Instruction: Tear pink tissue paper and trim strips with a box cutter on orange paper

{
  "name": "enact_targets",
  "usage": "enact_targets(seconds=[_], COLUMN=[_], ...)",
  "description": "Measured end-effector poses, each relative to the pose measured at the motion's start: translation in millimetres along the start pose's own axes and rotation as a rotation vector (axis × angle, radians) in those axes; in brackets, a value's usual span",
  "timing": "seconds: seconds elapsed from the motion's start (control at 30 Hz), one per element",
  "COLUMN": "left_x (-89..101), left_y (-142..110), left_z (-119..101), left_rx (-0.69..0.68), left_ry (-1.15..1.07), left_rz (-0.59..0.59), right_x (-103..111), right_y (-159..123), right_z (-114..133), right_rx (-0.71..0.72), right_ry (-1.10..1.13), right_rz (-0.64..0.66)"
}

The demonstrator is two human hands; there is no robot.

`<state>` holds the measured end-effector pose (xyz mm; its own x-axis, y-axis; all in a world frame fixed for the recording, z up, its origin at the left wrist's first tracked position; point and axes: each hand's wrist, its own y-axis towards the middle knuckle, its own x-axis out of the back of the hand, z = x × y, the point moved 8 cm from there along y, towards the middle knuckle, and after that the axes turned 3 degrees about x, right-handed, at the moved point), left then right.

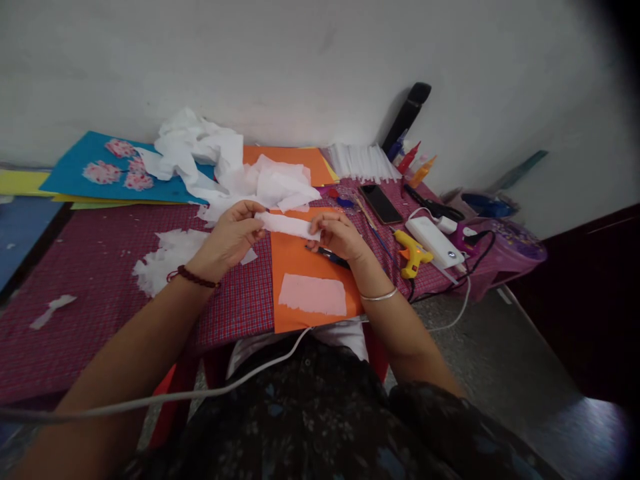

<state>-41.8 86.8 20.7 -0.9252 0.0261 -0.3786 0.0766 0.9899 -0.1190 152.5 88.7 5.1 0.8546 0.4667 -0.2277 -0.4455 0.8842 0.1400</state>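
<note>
A narrow strip of white tissue paper [287, 225] is stretched between my two hands, above an orange paper sheet [285, 260]. My left hand [233, 233] pinches its left end between thumb and fingers. At the other end, my right hand [340, 235] grips the strip with bent fingers. Just below the right hand lies a dark pen-like tool [333, 256], its kind unclear. A flat pale pink tissue rectangle [313, 295] rests on the orange sheet nearer my body.
Crumpled white tissue [200, 150] and blue paper with pink-white tissue flowers [103, 172] lie at the back left. On the right are a phone [381, 203], a yellow glue gun [413, 255] and a white power strip [434, 241]. A white cable [240, 385] crosses before my body.
</note>
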Motion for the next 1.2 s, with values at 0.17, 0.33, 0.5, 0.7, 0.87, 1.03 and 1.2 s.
enact_targets(seconds=[0.17, 0.33, 0.5, 0.7, 0.87, 1.03, 1.2], left_x=[22.6, 24.5, -18.4, -38.6, -24.1, -18.4, -13.9], left_y=[6.2, 6.6, -7.9, -13.0, -7.9, -10.5, -11.7], left_z=[7.7, 11.4, 60.3, 62.3, 35.0, 30.4, 30.8], left_rx=[-0.019, -0.026, 0.33, 0.307, 0.118, 0.084, 0.112], left_ry=[-0.087, 0.034, 0.061, -0.228, -0.382, -0.382, -0.264], left_rz=[-0.201, -0.182, 0.226, 0.256, 0.111, 0.068, 0.024], right_x=[8.3, 17.9, -0.2, -39.0, -45.8, -43.8, -30.4], right_y=[5.0, 16.6, 25.0, 17.1, 2.5, -4.4, -20.8], right_z=[-11.1, -11.7, 1.4, 16.1, 16.2, 8.1, 12.5], right_rx=[-0.051, -0.097, -0.108, -0.063, -0.026, -0.024, 0.024], right_ry=[0.019, 0.127, 0.086, -0.103, -0.253, -0.298, -0.426], right_rz=[-0.135, -0.334, -0.318, -0.122, -0.065, -0.032, -0.033])
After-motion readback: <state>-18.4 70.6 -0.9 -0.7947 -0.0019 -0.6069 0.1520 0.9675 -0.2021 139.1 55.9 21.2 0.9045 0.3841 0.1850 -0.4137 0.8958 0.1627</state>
